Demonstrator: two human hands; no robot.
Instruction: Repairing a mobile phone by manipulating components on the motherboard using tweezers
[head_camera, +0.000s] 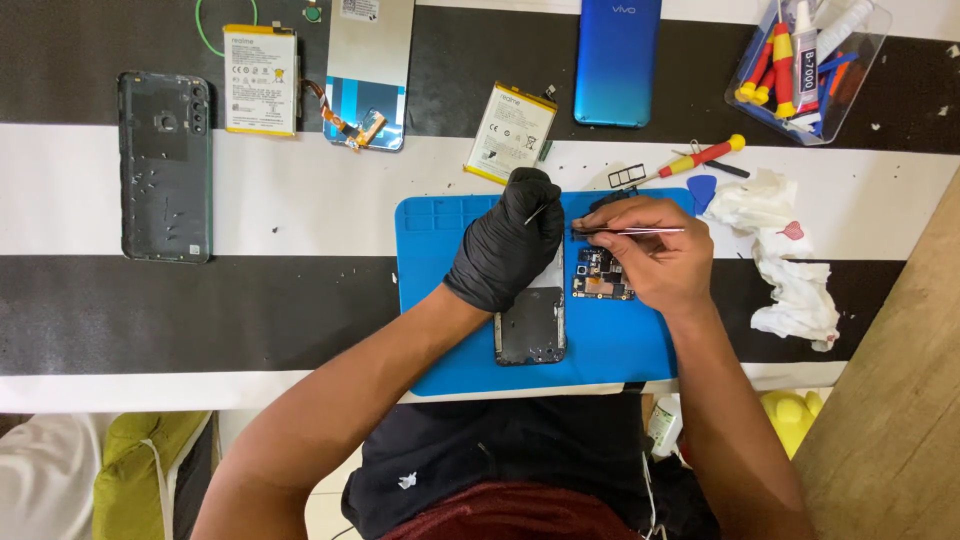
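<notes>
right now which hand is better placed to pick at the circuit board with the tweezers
Probably the right hand: it holds the tweezers directly over the circuit board. The gloved left hand rests on the phone frame beside it, pinching only a thin tool I cannot identify.

opened phone (531, 325) and circuit board (601, 277) on mat (430, 300), batteries (511, 131) behind it, tissue (790, 270) to its right

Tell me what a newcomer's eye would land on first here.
First the bright blue mat at centre, where a black-gloved left hand presses on an opened phone frame and the bare right hand holds tweezers above a circuit board. Next, the blue phone at the top edge.
</notes>
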